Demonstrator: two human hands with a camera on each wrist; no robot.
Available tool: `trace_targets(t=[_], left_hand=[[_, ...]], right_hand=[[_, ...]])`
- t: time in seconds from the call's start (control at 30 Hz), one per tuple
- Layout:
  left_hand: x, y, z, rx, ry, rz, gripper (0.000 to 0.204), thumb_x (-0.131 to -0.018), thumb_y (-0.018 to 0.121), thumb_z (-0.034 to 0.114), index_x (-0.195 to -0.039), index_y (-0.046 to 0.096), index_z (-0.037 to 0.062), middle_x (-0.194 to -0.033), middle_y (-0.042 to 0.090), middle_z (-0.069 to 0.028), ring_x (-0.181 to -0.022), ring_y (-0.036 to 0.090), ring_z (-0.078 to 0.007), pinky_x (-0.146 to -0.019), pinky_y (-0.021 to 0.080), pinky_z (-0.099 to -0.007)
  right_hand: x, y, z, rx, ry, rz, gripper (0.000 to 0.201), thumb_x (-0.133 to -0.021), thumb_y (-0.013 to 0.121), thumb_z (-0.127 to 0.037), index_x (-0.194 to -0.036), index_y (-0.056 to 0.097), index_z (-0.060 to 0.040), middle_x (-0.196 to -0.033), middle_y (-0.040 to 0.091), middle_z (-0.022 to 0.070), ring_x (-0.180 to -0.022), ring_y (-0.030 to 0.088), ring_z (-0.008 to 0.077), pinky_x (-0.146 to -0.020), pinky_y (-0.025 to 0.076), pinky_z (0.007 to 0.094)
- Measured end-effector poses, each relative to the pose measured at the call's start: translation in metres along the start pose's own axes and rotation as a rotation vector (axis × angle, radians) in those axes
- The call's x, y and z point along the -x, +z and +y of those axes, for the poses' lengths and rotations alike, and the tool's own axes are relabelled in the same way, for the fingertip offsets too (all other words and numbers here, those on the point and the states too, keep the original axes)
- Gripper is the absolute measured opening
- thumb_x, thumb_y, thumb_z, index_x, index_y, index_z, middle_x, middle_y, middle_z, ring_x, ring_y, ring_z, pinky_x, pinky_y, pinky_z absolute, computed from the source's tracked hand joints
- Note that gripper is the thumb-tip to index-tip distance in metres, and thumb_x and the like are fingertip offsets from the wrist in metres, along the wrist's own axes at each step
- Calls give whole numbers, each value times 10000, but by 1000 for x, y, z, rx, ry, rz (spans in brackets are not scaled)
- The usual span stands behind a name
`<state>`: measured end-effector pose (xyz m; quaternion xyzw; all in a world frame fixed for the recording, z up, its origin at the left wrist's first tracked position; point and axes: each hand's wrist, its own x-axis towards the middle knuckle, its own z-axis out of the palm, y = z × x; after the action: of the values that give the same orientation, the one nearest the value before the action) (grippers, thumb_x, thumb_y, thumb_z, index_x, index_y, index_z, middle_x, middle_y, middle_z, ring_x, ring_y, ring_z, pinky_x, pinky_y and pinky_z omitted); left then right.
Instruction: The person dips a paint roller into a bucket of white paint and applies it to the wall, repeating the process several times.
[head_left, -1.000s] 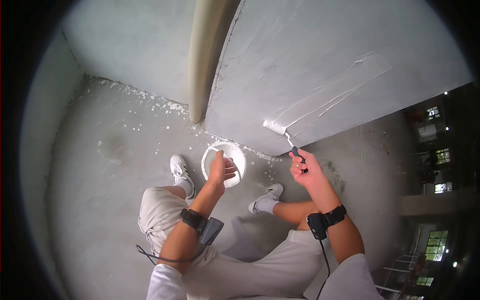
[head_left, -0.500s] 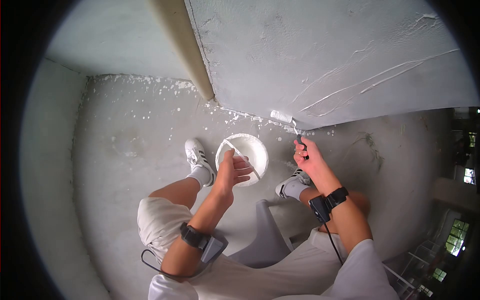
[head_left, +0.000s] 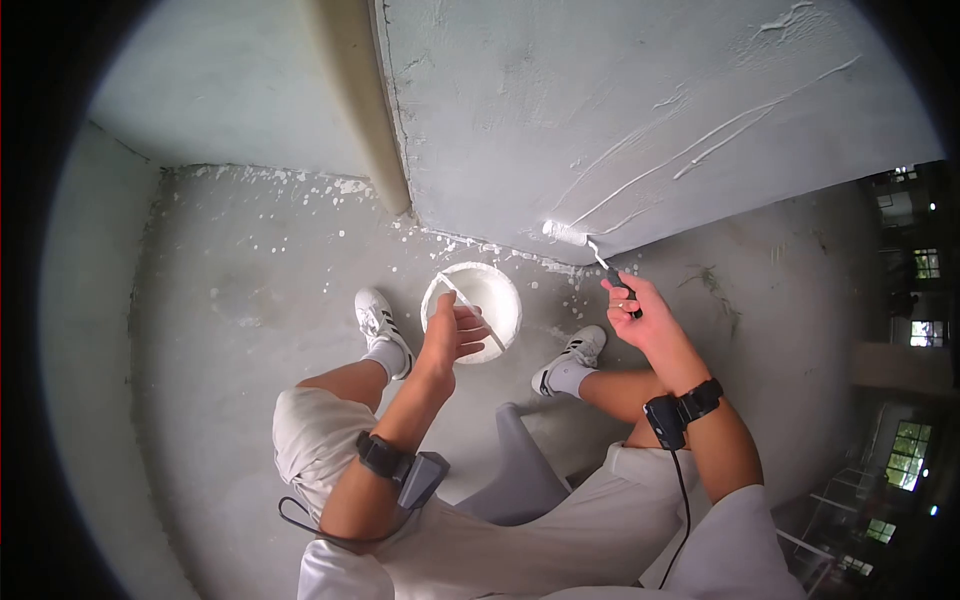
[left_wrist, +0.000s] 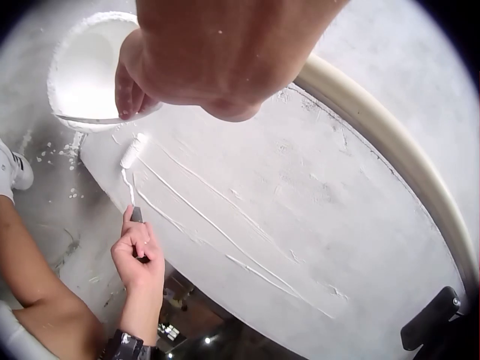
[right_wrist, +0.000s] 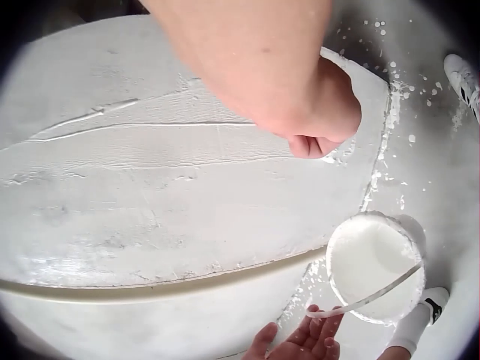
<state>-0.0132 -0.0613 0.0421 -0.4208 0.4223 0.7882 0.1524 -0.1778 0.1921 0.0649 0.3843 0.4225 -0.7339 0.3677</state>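
In the head view my right hand grips the dark handle of a paint roller, fingers curled round it. The white roller lies against the grey wall panel, close to its lower edge. A white bucket of white paint is at my left hand, whose fingers are hooked round the bucket's handle. The right wrist view shows the bucket handle resting across the left fingers; the right hand hides the roller there. Raised wet paint lines run up from the roller in the left wrist view.
A beige pipe stands along the wall panel's left edge. White paint spots mark the floor near the wall. A foot in a white shoe is on each side of the bucket, and a grey plastic object stands between the legs.
The roller has moved down the wall panel, nearer its lower edge. My left hand still holds the bucket handle, and the head view has shifted.
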Motion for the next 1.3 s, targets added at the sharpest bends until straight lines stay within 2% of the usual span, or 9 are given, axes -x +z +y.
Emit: trace_targets(t=[0.07, 0.17, 0.27, 0.43, 0.67, 0.83, 1.03, 1.23, 1.3], left_hand=[[3, -2, 0, 16, 17, -11, 655, -939, 307, 523, -1193, 541, -34, -1144, 580, -152, -1079, 593, -267, -928, 446, -369], [3, -4, -2, 41, 23, -17, 664, -932, 318, 539, -1167, 550, -38, -1125, 591, -154, -1044, 611, -269, -906, 464, -375], [-3, -7, -7, 43, 57, -39, 662, -930, 314, 548, -1141, 558, -30, -1099, 600, -150, -1036, 615, -267, -899, 468, -378], [-7, -13, -17, 56, 138, -72, 670, -932, 310, 574, -1069, 572, -28, -997, 628, -140, -938, 634, -256, -839, 487, -378], [-21, -13, -23, 107, 164, -83, 675, -931, 314, 555, -1040, 545, -70, -1028, 578, -179, -924, 617, -301, -780, 489, -402], [-18, -9, -22, 109, 187, -74, 627, -942, 307, 560, -889, 558, -12, -847, 601, -125, -750, 606, -230, -684, 492, -380], [-14, -7, -20, 112, 201, -96, 650, -947, 306, 549, -955, 568, -45, -927, 605, -158, -823, 621, -263, -730, 500, -392], [-5, -6, -20, 98, 192, -109, 673, -944, 314, 552, -1018, 553, -72, -997, 601, -188, -904, 618, -285, -785, 496, -404], [-10, -8, -23, 74, 182, -115, 714, -924, 322, 591, -1098, 541, -66, -1032, 613, -179, -930, 628, -284, -809, 495, -395]], right_hand=[[29, 0, -9, 27, -36, -12, 231, -955, 531, -205, -1020, 484, 11, -619, 441, -36, -427, 324, 32, -428, 233, 206], [73, 6, -19, 48, -98, 0, 259, -958, 529, -185, -1101, 466, 22, -613, 445, -44, -413, 332, 19, -404, 245, 199], [123, 20, -27, 61, -152, 2, 246, -960, 526, -178, -1093, 471, 22, -615, 450, -43, -409, 328, 19, -400, 239, 193], [208, 40, -34, 151, -260, -82, 252, -951, 538, -189, -1066, 490, 31, -617, 447, -45, -424, 314, 20, -412, 235, 205], [317, 81, -37, 177, -369, -158, 273, -956, 523, -162, -1122, 485, 51, -630, 457, -45, -422, 325, 14, -406, 255, 200], [377, 96, -41, 114, -424, -134, 356, -957, 531, -169, -1220, 450, 57, -640, 448, -38, -412, 314, 14, -393, 240, 200], [434, 106, -54, 80, -477, -156, 448, -959, 537, -171, -1317, 391, 56, -663, 427, -34, -410, 310, 12, -384, 224, 199], [467, 105, -61, 140, -531, -236, 408, -968, 512, -174, -1289, 413, 57, -680, 442, -28, -416, 306, 16, -387, 229, 205], [476, 109, -60, 154, -562, -242, 397, -982, 488, -187, -1289, 417, 55, -683, 442, -30, -414, 302, 16, -381, 227, 208]])
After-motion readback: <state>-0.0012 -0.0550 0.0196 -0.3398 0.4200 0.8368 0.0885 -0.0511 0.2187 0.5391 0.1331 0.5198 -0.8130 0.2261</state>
